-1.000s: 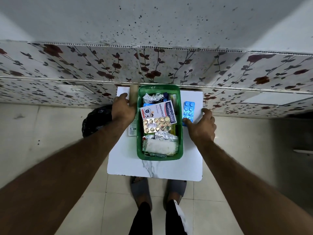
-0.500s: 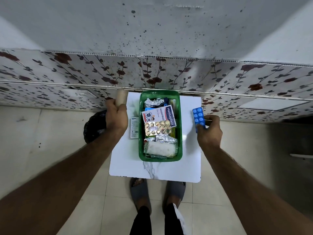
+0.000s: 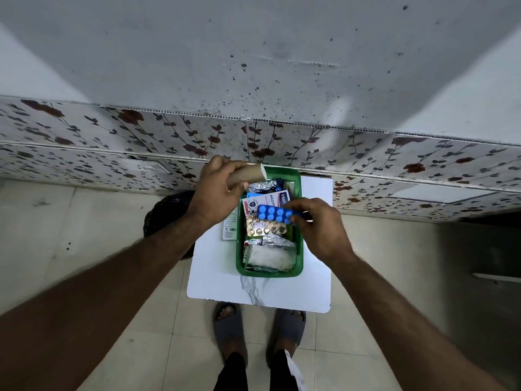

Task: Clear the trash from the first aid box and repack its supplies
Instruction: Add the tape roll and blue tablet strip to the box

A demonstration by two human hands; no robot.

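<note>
Hands over a green box (image 3: pixel 299 249) on a small white desk (image 3: pixel 214 266). Left hand (image 3: pixel 217 193) wrapped around a brown cardboard tube (image 3: pixel 249 174), raised above the box's far left corner. Right hand (image 3: pixel 315 227) pinches a blue blister strip (image 3: pixel 275 213) by its right end, strip level above the box's middle. Inside the box: Hansaplast packet (image 3: pixel 270 200), gold blister pack (image 3: pixel 265 228), foil strips (image 3: pixel 275 240), white pouch (image 3: pixel 269 256). White carton (image 3: pixel 229 228) lies on the desk, touching the box's left wall. Black bag (image 3: pixel 166 207) on the floor, left of the desk.
</note>
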